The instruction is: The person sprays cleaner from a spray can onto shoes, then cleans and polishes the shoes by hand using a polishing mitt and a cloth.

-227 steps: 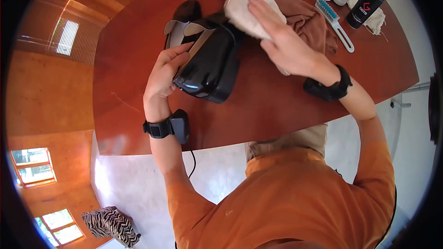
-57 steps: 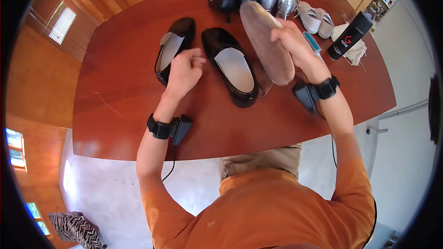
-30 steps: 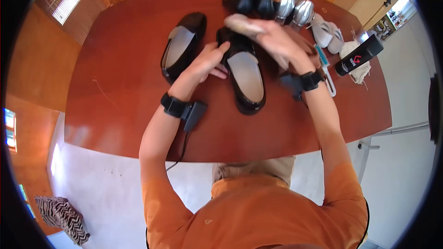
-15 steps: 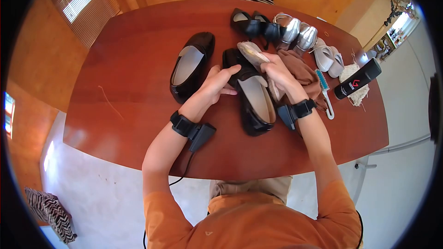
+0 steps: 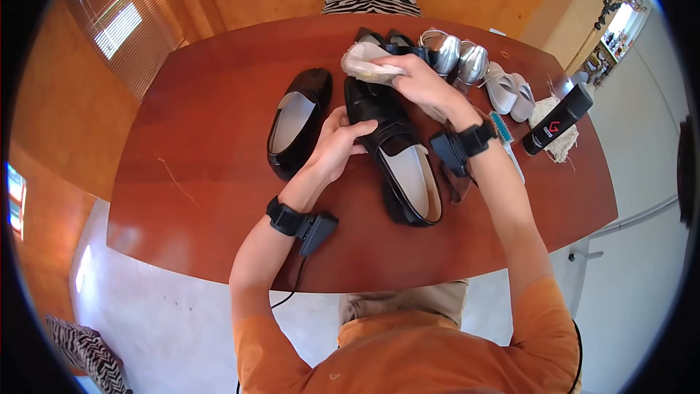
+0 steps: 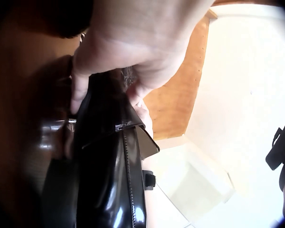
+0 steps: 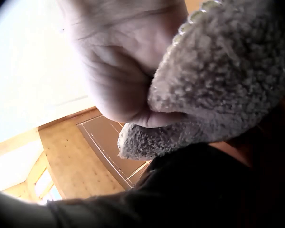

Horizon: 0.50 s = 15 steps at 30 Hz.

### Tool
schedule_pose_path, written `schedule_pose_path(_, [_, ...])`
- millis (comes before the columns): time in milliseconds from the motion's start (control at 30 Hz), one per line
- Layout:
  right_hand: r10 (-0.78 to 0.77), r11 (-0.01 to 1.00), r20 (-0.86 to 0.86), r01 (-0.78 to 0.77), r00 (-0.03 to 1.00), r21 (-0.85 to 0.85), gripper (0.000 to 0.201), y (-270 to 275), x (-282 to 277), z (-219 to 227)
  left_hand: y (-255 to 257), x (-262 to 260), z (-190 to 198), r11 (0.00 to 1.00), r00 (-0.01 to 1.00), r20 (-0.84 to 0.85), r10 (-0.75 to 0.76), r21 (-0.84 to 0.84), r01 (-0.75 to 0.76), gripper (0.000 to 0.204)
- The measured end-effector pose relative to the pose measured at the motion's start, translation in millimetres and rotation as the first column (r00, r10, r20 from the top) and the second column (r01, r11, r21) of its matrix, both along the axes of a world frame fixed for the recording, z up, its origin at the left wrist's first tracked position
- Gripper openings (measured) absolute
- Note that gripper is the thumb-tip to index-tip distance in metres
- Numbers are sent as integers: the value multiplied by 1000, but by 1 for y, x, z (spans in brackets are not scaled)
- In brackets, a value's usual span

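Note:
A shiny black loafer (image 5: 379, 120) with a pale insole lies at the middle of the table. My left hand (image 5: 339, 144) grips its front part, thumb across the upper and fingers around the side; the left wrist view shows the hand (image 6: 133, 52) over the dark loafer (image 6: 104, 175). In my right hand (image 5: 426, 89) is a fleecy, insole-shaped pad (image 5: 361, 62), pinched and bent, held close over the loafer's toe. The right wrist view shows its fuzzy grey side (image 7: 218, 71) and stitched edge beside the thumb. The matching loafer (image 5: 299, 120) stands just left of my left hand.
Black heels (image 5: 399, 38), silver shoes (image 5: 442, 49) and pale shoes (image 5: 502, 87) line the back right. A teal-bristled brush (image 5: 503, 128), a black can (image 5: 558, 120) and a whitish cloth (image 5: 567, 147) lie right. Brown cloth (image 5: 458, 188) shows under my right forearm.
Earlier the left hand held a loafer up; later it was off the loafer, and now it grips the front. The right hand has brought the pad left, from the right side to over the toe.

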State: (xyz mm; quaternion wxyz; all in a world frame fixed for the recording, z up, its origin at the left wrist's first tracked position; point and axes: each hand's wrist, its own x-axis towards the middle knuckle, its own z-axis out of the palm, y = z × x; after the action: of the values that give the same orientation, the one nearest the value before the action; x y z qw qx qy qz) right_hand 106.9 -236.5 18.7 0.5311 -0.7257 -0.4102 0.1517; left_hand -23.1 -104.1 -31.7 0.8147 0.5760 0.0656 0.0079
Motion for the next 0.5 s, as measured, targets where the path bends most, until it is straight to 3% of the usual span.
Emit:
schedule_pose_path(33, [-31,999,-145,33,989,12,44,0,3,2,1,-2,0,1000,1000,20,5,-16,-4,43])
schedule_pose_path(133, [-1,997,-107,-7,994,-70,46,-8,9,19,4,-6,2,999,999,53,6,-46,-4,41])
schedule_pose_path(200, [-57,996,-84,51,995,-74,47,-11,0,28,2,-7,6,998,998,63,2,-62,2,40])
schedule_pose_path(267, [-33,988,-33,37,999,150,47,-7,-16,35,0,-7,12,999,992,123,-25,-41,30,40])
schedule_pose_path(300, [-27,995,183,8,983,104,49,-6,-19,39,-2,-9,16,998,993,109,-35,-41,39,40])
schedule_pose_path(333, [38,999,452,-47,891,9,51,-5,-11,38,-4,-11,21,999,990,134,-37,-7,39,40])
schedule_pose_path(400, [105,990,475,-137,874,33,50,-3,1,41,-7,-13,26,999,988,149,-50,26,46,40])
schedule_pose_path(433, [72,995,305,-91,950,50,48,-8,-1,43,-7,-15,27,998,983,173,-59,26,56,39])
schedule_pose_path(500, [53,999,113,-53,992,3,54,-18,-3,44,-8,-16,27,998,978,198,-60,8,59,39])
